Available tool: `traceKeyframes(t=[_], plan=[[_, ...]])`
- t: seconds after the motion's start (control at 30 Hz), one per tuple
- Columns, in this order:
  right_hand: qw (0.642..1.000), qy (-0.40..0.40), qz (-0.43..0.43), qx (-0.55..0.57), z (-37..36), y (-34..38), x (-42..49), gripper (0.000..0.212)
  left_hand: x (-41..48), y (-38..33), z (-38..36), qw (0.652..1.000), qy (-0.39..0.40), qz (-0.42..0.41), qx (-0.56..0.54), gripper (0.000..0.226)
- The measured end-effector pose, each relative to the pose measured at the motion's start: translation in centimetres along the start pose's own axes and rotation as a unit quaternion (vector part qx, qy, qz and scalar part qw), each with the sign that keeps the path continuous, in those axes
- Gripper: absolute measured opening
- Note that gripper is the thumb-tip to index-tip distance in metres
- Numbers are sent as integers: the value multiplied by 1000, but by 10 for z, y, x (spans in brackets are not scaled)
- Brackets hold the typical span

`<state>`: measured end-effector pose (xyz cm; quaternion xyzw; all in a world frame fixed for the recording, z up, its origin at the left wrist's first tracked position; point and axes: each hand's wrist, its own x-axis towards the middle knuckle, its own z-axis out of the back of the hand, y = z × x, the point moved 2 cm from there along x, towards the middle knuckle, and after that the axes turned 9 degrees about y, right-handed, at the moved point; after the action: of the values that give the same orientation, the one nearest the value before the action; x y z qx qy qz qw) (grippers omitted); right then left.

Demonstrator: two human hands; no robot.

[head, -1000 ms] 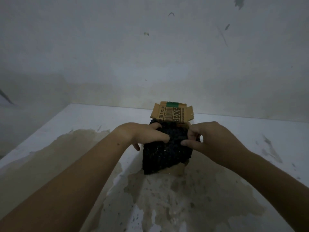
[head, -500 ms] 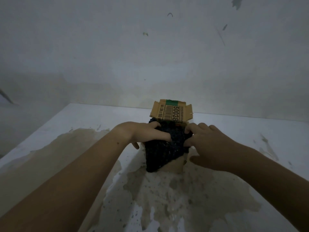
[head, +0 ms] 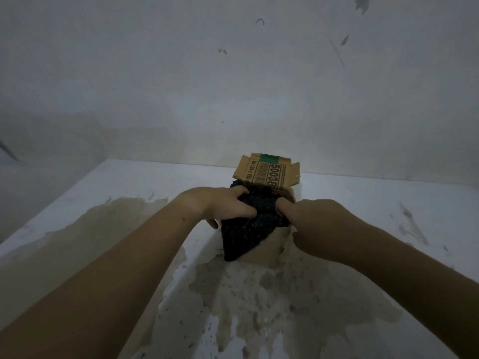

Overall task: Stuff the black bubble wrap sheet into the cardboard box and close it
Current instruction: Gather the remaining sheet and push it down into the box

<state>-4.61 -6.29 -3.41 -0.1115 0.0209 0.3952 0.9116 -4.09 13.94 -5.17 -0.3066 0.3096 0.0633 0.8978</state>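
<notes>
A small cardboard box (head: 269, 251) stands in the middle of the white table, its printed lid flap (head: 268, 173) raised at the back. The black bubble wrap sheet (head: 248, 229) fills the box's mouth, and a pointed corner of it hangs down over the near left wall. My left hand (head: 228, 206) grips the wrap's left side with curled fingers. On the wrap's right side my right hand (head: 311, 218) has its fingers dug into the sheet inside the box, its thumb outside by the right wall. The fingertips of both hands are hidden in the wrap.
The white table (head: 375, 208) carries a large tan stain (head: 259, 294) spreading from the box toward me and to the left. A marked grey-white wall (head: 233, 86) rises close behind the box. The table's left edge (head: 51, 203) drops off into shadow.
More of the wrap has gone down into the box; the hanging part is smaller and the box's front wall shows. My right hand moved from pinching the wrap to pushing into it.
</notes>
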Motion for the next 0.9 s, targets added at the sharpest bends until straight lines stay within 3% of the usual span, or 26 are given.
traceKeyframes(t=[0.1,0.27,0.4,0.73,0.8,0.9], plan=[[1000,9,9,-22,-5,3,8,40,-1,-1,-1,1000,-7,-3,8,85],[999,27,8,37,6,-3,-1,28,-3,0,-2,1000,-11,-6,10,77],[997,-55,21,55,20,-3,-19,20,-2,1,-2,1000,-19,-9,14,80],[1000,8,15,20,3,8,-6,19,-5,2,-4,999,-24,-41,3,79],[999,-3,14,34,1,6,-4,20,-7,6,-8,995,-57,-80,-5,75],[998,-39,13,53,-5,-2,-9,22,-26,17,-27,954,-208,-210,-44,79]])
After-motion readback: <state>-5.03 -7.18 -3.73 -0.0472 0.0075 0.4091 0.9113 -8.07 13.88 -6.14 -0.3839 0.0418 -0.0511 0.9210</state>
